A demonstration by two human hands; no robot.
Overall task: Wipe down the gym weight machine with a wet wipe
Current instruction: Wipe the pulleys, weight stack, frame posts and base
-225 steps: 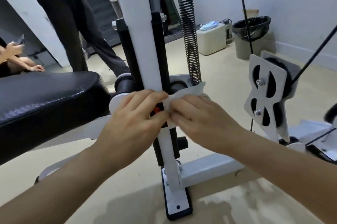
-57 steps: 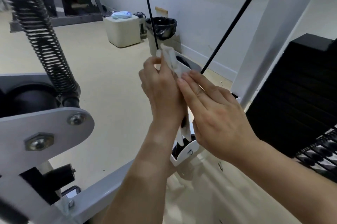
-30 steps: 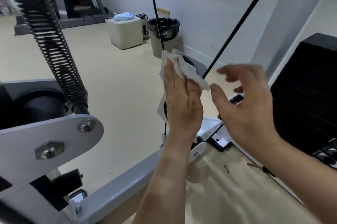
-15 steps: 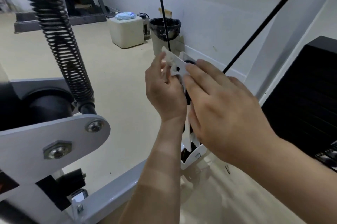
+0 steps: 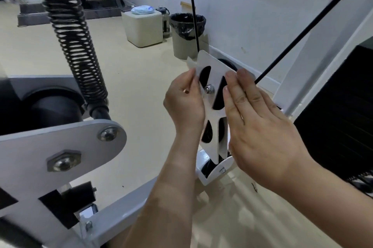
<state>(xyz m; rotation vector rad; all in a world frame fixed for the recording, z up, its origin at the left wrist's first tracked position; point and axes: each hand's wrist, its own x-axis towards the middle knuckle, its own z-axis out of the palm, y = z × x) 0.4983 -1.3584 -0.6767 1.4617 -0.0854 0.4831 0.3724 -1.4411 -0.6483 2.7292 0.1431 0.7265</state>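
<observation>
Left hand [image 5: 184,104] pinches the white pulley plate's [image 5: 212,106] left edge, a scrap of wipe [image 5: 191,61] poking out behind it. Right hand [image 5: 260,126] lies flat and open along the plate's right edge. Black cables [image 5: 193,8] rise above.

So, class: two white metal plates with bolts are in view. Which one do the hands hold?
The far pulley plate with dark cut-outs, between left hand and right hand; the near solid plate is untouched.
</observation>
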